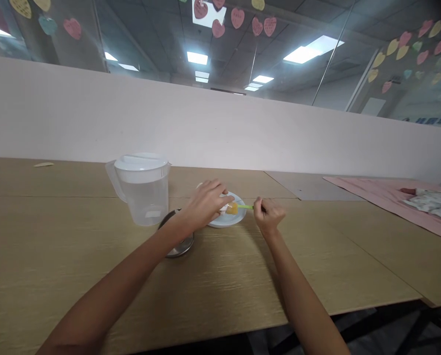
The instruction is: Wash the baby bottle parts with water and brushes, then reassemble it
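Note:
My right hand (269,215) is closed round the end of a thin green handle (245,206). The handle runs left to a small yellow piece (232,208) above a white plate (227,221). My left hand (206,201) reaches over the plate's left side, fingers bent around a whitish item (223,209) beside the yellow piece; its exact shape is hidden. Under my left forearm lies a round metal lid or dish (181,248), partly covered.
A clear lidded pitcher (146,197) stands left of the plate. A pink cloth (383,197) with a patterned fabric item (432,203) lies at the right. A pale flat piece (44,164) rests at the back left. A white partition (213,128) borders the wooden table (76,246).

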### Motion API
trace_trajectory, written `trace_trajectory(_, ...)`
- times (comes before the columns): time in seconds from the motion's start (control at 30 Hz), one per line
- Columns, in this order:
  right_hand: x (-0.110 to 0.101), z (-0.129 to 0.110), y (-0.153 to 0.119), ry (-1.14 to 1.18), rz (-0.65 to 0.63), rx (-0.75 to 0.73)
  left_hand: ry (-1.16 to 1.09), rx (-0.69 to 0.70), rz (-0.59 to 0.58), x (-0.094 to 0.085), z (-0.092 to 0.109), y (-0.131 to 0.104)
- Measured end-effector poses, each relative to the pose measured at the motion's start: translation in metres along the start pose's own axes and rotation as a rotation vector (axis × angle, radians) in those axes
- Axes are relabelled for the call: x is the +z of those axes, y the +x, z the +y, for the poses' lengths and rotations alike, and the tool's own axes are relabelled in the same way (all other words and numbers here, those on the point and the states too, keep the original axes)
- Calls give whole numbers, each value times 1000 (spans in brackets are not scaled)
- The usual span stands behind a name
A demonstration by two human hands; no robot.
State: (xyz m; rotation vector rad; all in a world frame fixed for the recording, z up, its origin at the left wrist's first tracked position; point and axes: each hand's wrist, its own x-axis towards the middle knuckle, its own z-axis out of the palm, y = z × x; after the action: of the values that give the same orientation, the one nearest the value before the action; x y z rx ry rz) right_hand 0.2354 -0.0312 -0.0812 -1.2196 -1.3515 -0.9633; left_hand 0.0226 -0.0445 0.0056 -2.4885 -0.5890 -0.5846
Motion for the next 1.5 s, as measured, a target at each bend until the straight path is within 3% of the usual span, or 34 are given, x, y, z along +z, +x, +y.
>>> trace_trajectory(0.2, 3, 36, -6, -96, 14, 88, 125, -30, -6, 2, -18, -5)
trace_trajectory(0.3, 4, 49, -9, -199, 101, 258, 198, -65, 18, 4, -23, -6)
trace_trajectory(0.37, 6, 52, -10, -261, 83, 376, 220, -41, 17, 4, -18, -5)
trace_trajectory(0.63, 12, 28, -7, -435, -524, 564, 62, 233, -97, 11, 28, 2)
trace_trajectory(0.77, 11, 18, -4, -411, -698, 560, -235, 89, -100, 7, 20, 1)
trace_trajectory(0.97, 14, 11, -3, -375, -727, 543, -830, -273, -66, -15, 10, 2)
trace_trajectory(1.07, 14, 11, -4, -341, -766, 558, -1048, -373, -133, -16, 18, 1)
trace_trajectory(1.17, 13, 11, -3, -312, -807, 572, -1095, -382, -236, -11, 31, 0)
trace_trajectory(1.3, 12, 12, -3, -271, -779, 609, -1060, -282, -330, -9, 46, -3)
trace_trajectory(1.5, 18, 19, -6, -306, -829, 642, -902, -239, -507, -12, 49, -7)
